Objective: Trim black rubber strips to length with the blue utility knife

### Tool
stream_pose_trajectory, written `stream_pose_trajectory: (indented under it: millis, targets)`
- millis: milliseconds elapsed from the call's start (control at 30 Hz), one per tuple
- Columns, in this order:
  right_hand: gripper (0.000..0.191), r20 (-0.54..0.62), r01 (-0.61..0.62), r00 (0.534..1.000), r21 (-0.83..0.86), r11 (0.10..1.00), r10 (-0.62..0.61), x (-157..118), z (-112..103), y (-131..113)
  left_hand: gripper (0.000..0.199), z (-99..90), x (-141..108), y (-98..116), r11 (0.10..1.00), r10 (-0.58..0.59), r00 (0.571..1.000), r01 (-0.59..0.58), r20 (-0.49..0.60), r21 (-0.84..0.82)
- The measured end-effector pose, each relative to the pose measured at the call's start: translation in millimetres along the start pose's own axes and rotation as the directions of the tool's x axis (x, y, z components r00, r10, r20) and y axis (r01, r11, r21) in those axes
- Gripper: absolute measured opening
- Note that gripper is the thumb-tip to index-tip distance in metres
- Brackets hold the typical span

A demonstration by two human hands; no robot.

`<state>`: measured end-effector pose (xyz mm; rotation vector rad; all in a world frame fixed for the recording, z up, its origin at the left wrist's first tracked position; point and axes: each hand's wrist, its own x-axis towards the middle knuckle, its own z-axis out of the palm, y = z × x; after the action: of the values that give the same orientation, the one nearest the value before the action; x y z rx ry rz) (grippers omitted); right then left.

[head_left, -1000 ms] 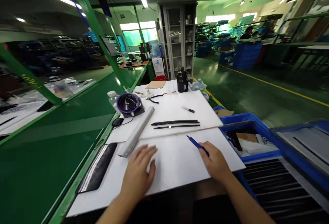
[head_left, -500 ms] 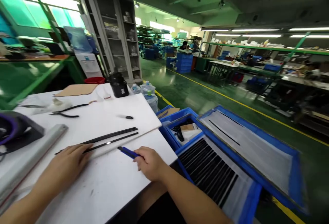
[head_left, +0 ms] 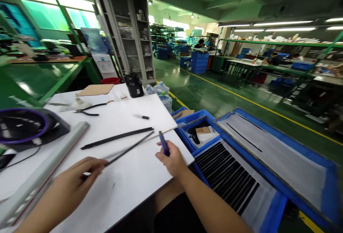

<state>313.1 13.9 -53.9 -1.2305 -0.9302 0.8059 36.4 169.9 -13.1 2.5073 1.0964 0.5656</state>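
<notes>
Pinched by one end between thumb and fingers, a thin black strip (head_left: 131, 148) slants away from my left hand (head_left: 76, 177), above the white tabletop. My right hand (head_left: 173, 158) is closed around a blue utility knife (head_left: 164, 144), its tip pointing up and away, just right of the strip's far end. More black strips (head_left: 118, 137) lie together on the table behind the held one. Farther back are a small knife-like tool (head_left: 144, 117) with a dark handle and a pair of pliers (head_left: 89, 112) with black handles.
A long grey metal bar (head_left: 50, 170) and a black round device with a purple rim (head_left: 46, 118) occupy the table's left. Beyond the right edge, a blue tray (head_left: 280, 197) holds rows of black strips, with another blue tray (head_left: 331, 176) beside it. A black container (head_left: 134, 86) stands at the back.
My left hand has raised one strip off the table, away from the others. The knife in my right hand has turned more upright. The view has shifted slightly.
</notes>
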Motion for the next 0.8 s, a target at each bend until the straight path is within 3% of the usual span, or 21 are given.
stream_pose_trajectory:
  millis: [67, 100, 233, 567, 700, 800]
  targets:
    - [0.037, 0.017, -0.019, 1.0, 0.095, 0.995, 0.018, 0, -2, 4, 0.036, -9.7, -21, 29, 0.987, -0.073, 0.978, 0.099, 0.197, -0.124]
    - [0.036, 0.027, -0.026, 0.999, 0.139, 0.99, 0.023, 0, -3, 7, 0.039, -13.0, -29, 41, 0.972, -0.097, 0.965, 0.145, 0.245, -0.186]
    - [0.034, 0.054, -0.055, 0.998, 0.274, 0.96, 0.042, -3, -9, 14, 0.039, -16.4, -46, 67, 0.925, -0.169, 0.939, 0.256, 0.298, -0.283]
    - [0.024, -0.013, -0.054, 0.998, 0.36, 0.931, 0.062, -5, -10, 12, 0.039, -10.8, -45, 71, 0.926, -0.204, 0.907, 0.3, 0.368, -0.227]
    - [0.023, -0.096, -0.034, 0.992, 0.416, 0.909, 0.081, -3, -8, 11, 0.044, -29.6, -51, 67, 0.955, -0.216, 0.885, 0.278, 0.412, -0.098]
    - [0.023, -0.142, -0.024, 0.985, 0.466, 0.884, 0.102, -1, -8, 11, 0.041, -50.4, -61, 64, 0.965, -0.244, 0.896, 0.262, 0.37, 0.002]
